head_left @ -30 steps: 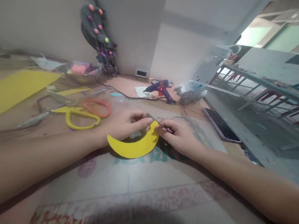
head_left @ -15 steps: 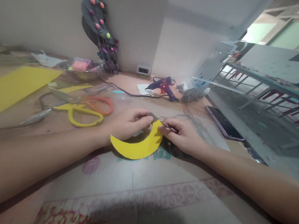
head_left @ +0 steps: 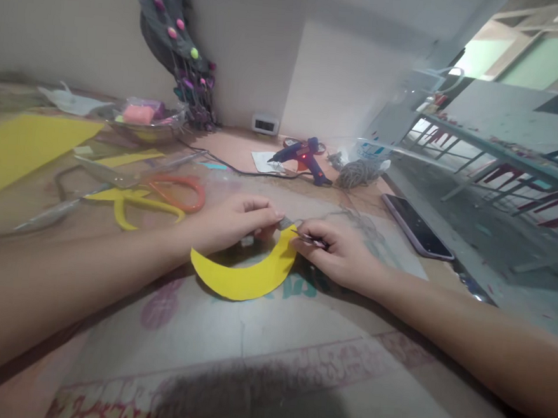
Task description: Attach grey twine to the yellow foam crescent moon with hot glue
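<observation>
A yellow paper crescent (head_left: 240,283) is held up between my hands, its curved edge toward me. A little grey yarn (head_left: 285,223) shows at its upper right tip. My left hand (head_left: 247,223) is closed, thumb and fingers pinching the yarn beside that tip. My right hand (head_left: 336,248) is closed too, its thumb and finger gripping the crescent near the same tip. A thin dark pointed tool (head_left: 311,238) sticks out of my right fingers; its kind is unclear. A loose strand of grey yarn trails on the table behind my right hand.
Scissors (head_left: 175,192) with orange and yellow handles lie left, near a yellow sheet (head_left: 25,150). At the back are a blue glue gun (head_left: 302,156), a grey yarn ball (head_left: 358,173) and a bowl (head_left: 145,133). A phone (head_left: 418,228) lies by the right edge.
My left fingers have shifted slightly away from the crescent's tip, and more grey yarn shows there. My right hand keeps its grip on the crescent. The view has shifted a little.
</observation>
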Tool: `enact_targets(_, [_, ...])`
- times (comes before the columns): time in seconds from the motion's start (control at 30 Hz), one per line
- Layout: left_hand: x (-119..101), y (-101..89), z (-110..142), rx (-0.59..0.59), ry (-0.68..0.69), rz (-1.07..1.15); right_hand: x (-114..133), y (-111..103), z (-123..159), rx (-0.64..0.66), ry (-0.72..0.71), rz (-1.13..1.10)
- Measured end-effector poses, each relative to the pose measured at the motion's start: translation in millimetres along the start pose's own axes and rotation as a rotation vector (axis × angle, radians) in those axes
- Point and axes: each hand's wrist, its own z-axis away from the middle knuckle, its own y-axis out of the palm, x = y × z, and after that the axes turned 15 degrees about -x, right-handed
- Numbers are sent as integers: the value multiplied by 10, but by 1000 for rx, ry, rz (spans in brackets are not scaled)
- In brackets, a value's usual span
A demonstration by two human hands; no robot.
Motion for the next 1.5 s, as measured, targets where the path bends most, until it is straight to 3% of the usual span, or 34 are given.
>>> enact_targets(0.13, [-1,12,10,-17,-34,22,12,-69,13,-72,-37,54])
enact_targets(0.3, [4,22,34,11,-22,-61,-75,-184,38,-251,-215,147])
enact_targets(0.53, [19,14,31,34,79,-119,-47,-141,16,-131,-429,382])
enact_targets(0.9, [8,2,42,3,96,-149,-126,-242,-49,-134,-623,613])
enact_targets(1.03, [-2,3,45,-1,106,-158,-130,-263,-54,-97,-627,644])
enact_targets(1.5, [12,9,38,-16,126,-156,-155,-195,-50,-164,-658,590])
